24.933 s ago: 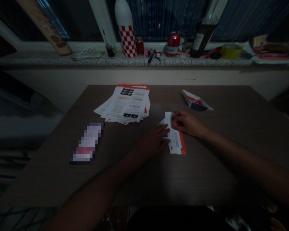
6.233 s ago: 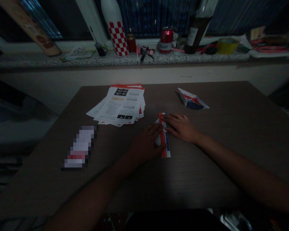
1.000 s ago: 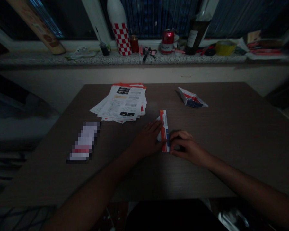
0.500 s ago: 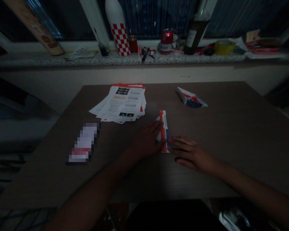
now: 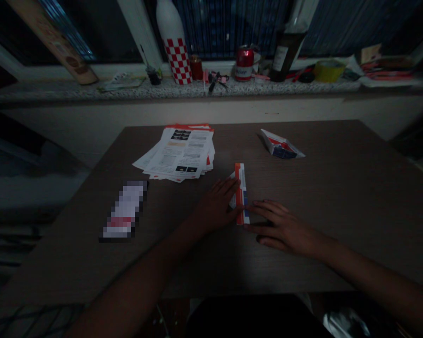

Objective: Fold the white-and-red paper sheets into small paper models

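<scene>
A folded sheet of printed paper [image 5: 242,188], with an orange and white strip and a blue patch, lies on the table in front of me. My left hand [image 5: 220,202] rests flat on its left part, fingers stretched out and covering some of it. At the paper's lower right edge, my right hand [image 5: 277,225] has its fingers spread, with the fingertips touching or very near the edge. Further back on the right sits a folded paper boat [image 5: 282,146], in white, red and blue.
A stack of printed sheets [image 5: 183,152] lies at the back left of the table [image 5: 338,188]. Nearer on the left is a phone [image 5: 125,209], its screen blurred out. Along the windowsill [image 5: 127,94] stand a checkered bottle [image 5: 178,56], a red can [image 5: 244,63] and a dark bottle [image 5: 280,56].
My right hand's fingers have shifted slightly toward the near end of the folded paper and spread a little more. The left hand stays in place on the paper. The view has tilted slightly.
</scene>
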Motion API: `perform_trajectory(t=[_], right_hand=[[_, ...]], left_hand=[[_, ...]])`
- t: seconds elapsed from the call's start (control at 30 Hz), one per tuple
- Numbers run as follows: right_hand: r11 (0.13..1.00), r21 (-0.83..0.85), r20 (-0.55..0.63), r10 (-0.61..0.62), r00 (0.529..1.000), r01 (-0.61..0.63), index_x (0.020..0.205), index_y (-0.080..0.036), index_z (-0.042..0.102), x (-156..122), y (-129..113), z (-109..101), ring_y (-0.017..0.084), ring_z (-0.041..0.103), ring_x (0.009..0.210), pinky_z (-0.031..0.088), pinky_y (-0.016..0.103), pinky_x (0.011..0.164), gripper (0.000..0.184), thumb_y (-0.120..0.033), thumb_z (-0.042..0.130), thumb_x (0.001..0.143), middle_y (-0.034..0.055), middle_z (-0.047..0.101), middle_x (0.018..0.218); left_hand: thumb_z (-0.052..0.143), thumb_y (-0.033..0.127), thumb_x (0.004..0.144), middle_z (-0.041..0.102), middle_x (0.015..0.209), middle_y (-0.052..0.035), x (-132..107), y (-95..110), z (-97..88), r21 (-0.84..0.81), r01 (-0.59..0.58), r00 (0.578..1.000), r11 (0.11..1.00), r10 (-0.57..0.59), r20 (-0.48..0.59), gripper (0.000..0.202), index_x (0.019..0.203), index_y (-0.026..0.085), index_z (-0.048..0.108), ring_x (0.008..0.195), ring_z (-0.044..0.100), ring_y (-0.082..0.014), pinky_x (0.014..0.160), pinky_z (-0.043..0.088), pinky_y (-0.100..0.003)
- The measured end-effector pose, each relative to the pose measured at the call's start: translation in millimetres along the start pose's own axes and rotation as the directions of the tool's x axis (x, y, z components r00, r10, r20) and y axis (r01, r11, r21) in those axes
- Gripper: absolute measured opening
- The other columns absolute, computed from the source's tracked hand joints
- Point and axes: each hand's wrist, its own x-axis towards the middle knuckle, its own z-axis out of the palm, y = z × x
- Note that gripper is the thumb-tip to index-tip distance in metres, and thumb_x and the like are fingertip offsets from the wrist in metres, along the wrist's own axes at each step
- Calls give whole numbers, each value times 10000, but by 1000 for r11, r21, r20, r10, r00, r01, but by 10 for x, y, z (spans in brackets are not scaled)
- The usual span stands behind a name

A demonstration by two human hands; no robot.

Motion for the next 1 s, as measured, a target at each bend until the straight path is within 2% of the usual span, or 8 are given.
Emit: perform_trajectory(t=[0.17, 0.3, 0.37, 0.5, 0.63, 0.73, 0.9, 1.0], right_hand=[[998, 59, 1, 7, 1000, -7, 1563, -402, 551, -3, 29, 6, 345, 432, 1546, 406, 639, 1223, 529, -389, 659, 1045, 60, 447, 1705], [986, 164, -24, 45, 999, -40, 1590, -335, 516, 6, 97, -62, 292, 445, 1549, 439, 555, 1233, 521, -376, 598, 1077, 56, 490, 1678], [978, 180, -46, 115, 992, -105, 1626, -321, 461, 34, 159, -107, 280, 459, 1544, 450, 533, 1232, 538, -359, 551, 1097, 69, 481, 1684], [971, 96, -91, 227, 970, -219, 1705, -284, 300, 147, 337, -136, 294, 427, 1565, 406, 577, 1259, 616, -381, 479, 1124, 124, 421, 1713], [976, -12, -103, 217, 971, -219, 1723, -265, 240, 278, 534, -41, 308, 263, 1632, 323, 592, 1300, 656, -401, 474, 1125, 118, 259, 1776], [979, -45, -102, 193, 976, -198, 1719, -297, 248, 336, 644, 63, 318, 255, 1630, 301, 597, 1310, 668, -436, 499, 1116, 96, 208, 1787], [969, -75, -102, 229, 968, -237, 1727, -263, 228, 361, 681, 146, 327, 269, 1626, 303, 577, 1315, 701, -483, 487, 1114, 120, 213, 1783], [962, -84, -119, 250, 961, -260, 1732, -258, 203, 369, 640, 138, 336, 262, 1628, 276, 590, 1323, 745, -507, 509, 1100, 123, 201, 1784]], left_hand=[[482, 571, 1081, 402, 1717, -125, -1, -20, -37, -21, -23, 1000, 1000, 23, 19, 695, 1639, 168, 384, 1636, 283, -262, 1355, 204, -496], [437, 405, 1106, 321, 1758, -108, -14, -14, -109, 18, -62, 997, 998, 61, 36, 559, 1628, 205, 420, 1659, 205, -287, 1352, 190, -542], [409, 335, 1115, 350, 1744, -106, -27, -16, -132, 51, -62, 998, 997, 61, 13, 506, 1607, 231, 462, 1642, 261, -292, 1349, 190, -553], [393, 276, 1129, 439, 1697, -95, -58, -56, -148, 52, -117, 991, 992, 113, 72, 502, 1628, 239, 427, 1593, 376, -256, 1344, 222, -518], [425, 234, 1123, 396, 1726, -87, -68, -110, -172, 78, -167, 980, 983, 157, 122, 514, 1637, 246, 415, 1624, 312, -266, 1341, 234, -520], [499, 137, 1067, 352, 1745, -93, -41, -123, -204, 155, -157, 984, 975, 140, 111, 585, 1629, 286, 436, 1630, 296, -299, 1326, 267, -551], [375, 88, 1086, 483, 1670, -98, 18, 15, -186, 188, -133, 991, 973, 126, 52, 544, 1607, 222, 456, 1583, 400, -237, 1312, 337, -481], [335, 176, 1124, 451, 1690, -115, 13, 152, -102, 161, -136, 990, 977, 128, 59, 510, 1628, 161, 413, 1600, 368, -237, 1318, 328, -452]])
